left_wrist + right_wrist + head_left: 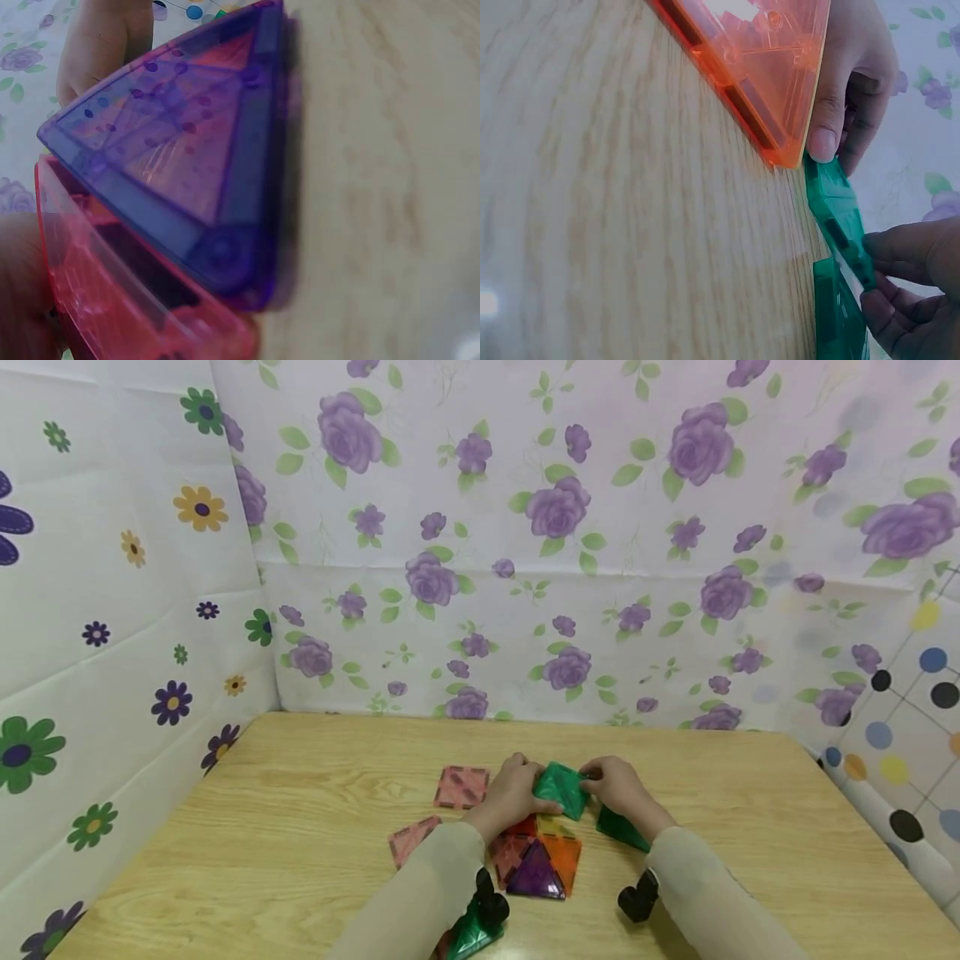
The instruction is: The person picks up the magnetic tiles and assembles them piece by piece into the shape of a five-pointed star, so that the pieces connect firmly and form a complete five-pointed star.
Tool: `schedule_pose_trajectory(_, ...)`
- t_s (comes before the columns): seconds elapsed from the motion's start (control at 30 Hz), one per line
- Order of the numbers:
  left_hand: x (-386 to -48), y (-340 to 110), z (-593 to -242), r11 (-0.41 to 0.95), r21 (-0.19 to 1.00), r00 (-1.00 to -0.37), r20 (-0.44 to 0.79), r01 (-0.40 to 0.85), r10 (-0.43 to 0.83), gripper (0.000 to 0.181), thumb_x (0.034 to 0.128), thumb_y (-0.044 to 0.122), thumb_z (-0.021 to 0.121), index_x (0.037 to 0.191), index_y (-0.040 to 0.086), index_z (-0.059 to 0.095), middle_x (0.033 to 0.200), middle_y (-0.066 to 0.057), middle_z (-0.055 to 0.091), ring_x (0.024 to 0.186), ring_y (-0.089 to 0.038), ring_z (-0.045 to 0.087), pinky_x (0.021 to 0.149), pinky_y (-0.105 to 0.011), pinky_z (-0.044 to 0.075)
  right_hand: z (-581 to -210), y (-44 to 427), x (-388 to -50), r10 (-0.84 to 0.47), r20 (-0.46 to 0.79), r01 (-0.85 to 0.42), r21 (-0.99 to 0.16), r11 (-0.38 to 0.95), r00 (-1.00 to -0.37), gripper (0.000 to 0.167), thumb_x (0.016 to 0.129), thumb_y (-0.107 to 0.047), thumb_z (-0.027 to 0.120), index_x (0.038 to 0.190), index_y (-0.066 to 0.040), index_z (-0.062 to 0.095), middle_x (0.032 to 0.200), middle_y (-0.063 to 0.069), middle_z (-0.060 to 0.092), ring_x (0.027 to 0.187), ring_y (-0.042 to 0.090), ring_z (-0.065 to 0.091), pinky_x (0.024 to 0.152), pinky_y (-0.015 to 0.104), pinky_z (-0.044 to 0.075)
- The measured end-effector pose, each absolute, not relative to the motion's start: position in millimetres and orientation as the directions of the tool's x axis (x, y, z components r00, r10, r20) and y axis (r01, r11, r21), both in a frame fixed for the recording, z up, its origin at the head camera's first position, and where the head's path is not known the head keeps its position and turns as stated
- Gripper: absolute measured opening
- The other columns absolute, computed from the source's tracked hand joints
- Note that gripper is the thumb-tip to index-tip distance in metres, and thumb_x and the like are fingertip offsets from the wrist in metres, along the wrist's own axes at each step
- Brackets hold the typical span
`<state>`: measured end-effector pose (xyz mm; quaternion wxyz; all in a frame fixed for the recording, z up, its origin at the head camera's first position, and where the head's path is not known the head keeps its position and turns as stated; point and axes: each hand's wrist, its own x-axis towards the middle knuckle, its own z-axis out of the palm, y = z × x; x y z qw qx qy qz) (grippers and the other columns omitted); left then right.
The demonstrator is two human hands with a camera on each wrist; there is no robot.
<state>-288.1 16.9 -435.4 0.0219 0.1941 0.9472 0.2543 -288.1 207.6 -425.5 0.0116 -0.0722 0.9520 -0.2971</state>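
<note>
A green magnetic tile point(561, 789) is held between both hands, one at each side. My left hand point(513, 793) grips its left side, with the thumb near the lower edge. Opposite it, my right hand point(615, 785) pinches the right edge; the right wrist view shows thumb and fingers on that tile point(836, 206). Just below lies a cluster of tiles: a purple triangle point(536, 875), an orange one point(566, 858), a pink one point(512, 853), a yellow one point(557, 827) and a red one point(525, 827). Another green tile point(622, 828) lies beneath the right wrist.
Two pink tiles point(461, 787) point(412, 840) lie left of the cluster, one partly behind the left sleeve. A further green tile point(474, 933) is near the front, partly covered by that sleeve. Flowered cloth point(480, 527) stands behind the wooden table point(322, 802).
</note>
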Motion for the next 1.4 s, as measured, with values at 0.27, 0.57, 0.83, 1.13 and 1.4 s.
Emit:
schedule_pose_trajectory(0.27, -289.6, 15.1, -437.1, 0.784, 0.485, -0.913, 0.081, 0.387, 0.400, 0.071, 0.0750, 0.046, 0.079, 0.132, 0.010, 0.056, 0.108, -0.003, 0.053, 0.091, -0.015, 0.049, 0.079, -0.028, 0.048, -427.7, 210.7, -285.6, -0.095, 0.048, -0.103, -0.668, 0.737, -0.994, 0.016, 0.094, -0.006, 0.058, 0.106, -0.001, 0.067, 0.100, 0.013, 0.067, 0.089, 0.022, 0.061, 0.079, 0.038, 0.053)
schedule_pose_trajectory(0.57, -298.0, 10.8, -435.4, 0.668, 0.646, -0.899, 0.066, 0.370, 0.433, 0.061, 0.0852, 0.032, 0.073, 0.137, 0.010, 0.050, 0.113, -0.006, 0.060, 0.096, -0.016, 0.059, 0.080, -0.029, 0.052, -423.9, 210.9, -284.9, -0.041, 0.005, -0.027, -0.816, 0.578, -0.999, 0.018, 0.095, -0.002, 0.056, 0.109, 0.004, 0.065, 0.098, 0.018, 0.067, 0.075, 0.019, 0.065, 0.072, 0.033, 0.057)
schedule_pose_trajectory(0.83, -298.5, 1.6, -414.6, 0.421, 0.856, -0.929, 0.161, 0.300, 0.334, 0.030, 0.0991, 0.013, 0.053, 0.128, 0.011, 0.061, 0.102, -0.008, 0.064, 0.077, -0.015, 0.054, 0.061, -0.022, 0.043, -404.3, 207.2, -277.3, -0.029, 0.023, -0.032, -0.916, 0.401, -0.999, 0.023, 0.097, 0.000, 0.052, 0.116, 0.009, 0.061, 0.109, 0.024, 0.064, 0.079, 0.013, 0.063, 0.084, 0.041, 0.056)
schedule_pose_trajectory(1.13, -291.8, -10.0, -387.5, 0.199, 0.970, -0.962, 0.082, 0.137, 0.261, 0.027, 0.0971, 0.011, 0.056, 0.121, 0.009, 0.067, 0.109, -0.013, 0.067, 0.074, -0.017, 0.053, 0.067, -0.030, 0.049, -384.8, 203.4, -268.9, -0.082, 0.011, -0.036, -0.951, 0.306, -0.997, 0.029, 0.099, -0.006, 0.049, 0.125, 0.007, 0.056, 0.113, 0.015, 0.062, 0.085, 0.007, 0.061, 0.088, 0.034, 0.054)
schedule_pose_trajectory(1.4, -284.6, -22.7, -382.3, 0.074, 0.993, -0.955, 0.070, 0.095, 0.290, 0.028, 0.0957, 0.006, 0.057, 0.123, 0.004, 0.065, 0.097, -0.009, 0.066, 0.070, -0.008, 0.058, 0.070, -0.029, 0.055, -378.3, 197.9, -263.7, -0.174, -0.017, -0.022, -0.975, 0.219, -0.985, 0.034, 0.101, -0.007, 0.046, 0.131, 0.008, 0.050, 0.125, 0.017, 0.055, 0.092, 0.006, 0.059, 0.084, 0.023, 0.052)
